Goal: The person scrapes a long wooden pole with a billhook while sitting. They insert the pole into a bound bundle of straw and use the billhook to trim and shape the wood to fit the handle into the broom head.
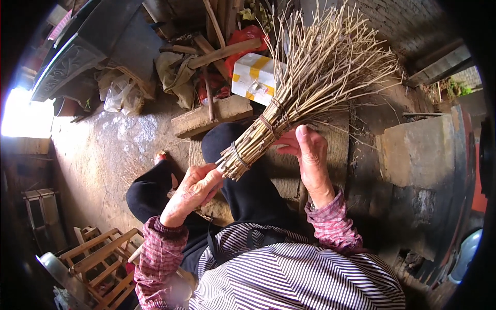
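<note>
A twig broom (258, 135) lies slanted across the middle, its bound stalks near my lap and its loose twigs fanning out to the far right. Bands circle the stalks in several places. My left hand (192, 190) is closed at the cut butt end, its fingertips gripping there. On the other side, my right hand (312, 157) is beside the upper bindings, thumb raised and fingers stretched toward the underside of the stalks. Those fingertips are partly hidden by the bundle, so I cannot tell how firmly they touch it.
Beyond my knees are a white foam box (254, 77) with yellow tape, a wooden block (212, 116), planks (226, 52) and a red plastic bag (247, 39). A wooden rack (103, 261) stands at the lower left. A worn board (416, 150) stands at the right.
</note>
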Demonstrator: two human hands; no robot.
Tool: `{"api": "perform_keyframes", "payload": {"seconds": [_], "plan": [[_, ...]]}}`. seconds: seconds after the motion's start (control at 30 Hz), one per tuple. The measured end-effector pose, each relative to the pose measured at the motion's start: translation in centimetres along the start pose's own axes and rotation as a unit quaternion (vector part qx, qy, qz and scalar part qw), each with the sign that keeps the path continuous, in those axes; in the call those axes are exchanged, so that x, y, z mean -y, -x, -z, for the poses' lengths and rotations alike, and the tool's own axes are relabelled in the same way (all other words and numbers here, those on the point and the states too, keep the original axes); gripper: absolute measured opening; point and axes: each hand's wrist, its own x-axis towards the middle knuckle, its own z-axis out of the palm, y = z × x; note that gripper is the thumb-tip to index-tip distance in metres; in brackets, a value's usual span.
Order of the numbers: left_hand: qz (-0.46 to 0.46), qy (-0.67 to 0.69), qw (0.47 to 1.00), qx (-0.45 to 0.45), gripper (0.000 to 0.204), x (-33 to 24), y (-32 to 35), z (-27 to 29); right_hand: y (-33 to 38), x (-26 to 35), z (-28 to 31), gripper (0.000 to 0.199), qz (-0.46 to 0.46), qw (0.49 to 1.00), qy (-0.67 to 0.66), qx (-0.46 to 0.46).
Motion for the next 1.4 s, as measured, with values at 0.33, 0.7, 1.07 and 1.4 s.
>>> {"api": "perform_keyframes", "payload": {"seconds": [0.33, 0.7, 1.07, 1.4], "plan": [[0.028, 0.086, 0.993, 0.07, 0.048, 0.3, -0.4, -0.4, -0.9, -2.3, 0.0, 0.041, 0.011, 0.982, -0.174, -0.067], [0.04, 0.116, 0.992, 0.039, 0.026, 0.2, -1.2, -3.2, -2.7, -1.3, -1.2, 0.054, -0.003, 0.976, -0.213, -0.037], [0.007, 0.047, 0.999, 0.006, 0.025, -0.2, -1.1, -4.3, -1.7, 1.2, -1.1, 0.048, -0.003, 0.987, -0.162, -0.024], [-0.049, -0.086, 0.992, -0.076, 0.025, -0.1, 0.1, -5.8, -0.5, -2.5, 3.5, 0.023, 0.023, 0.993, -0.115, 0.016]]}}
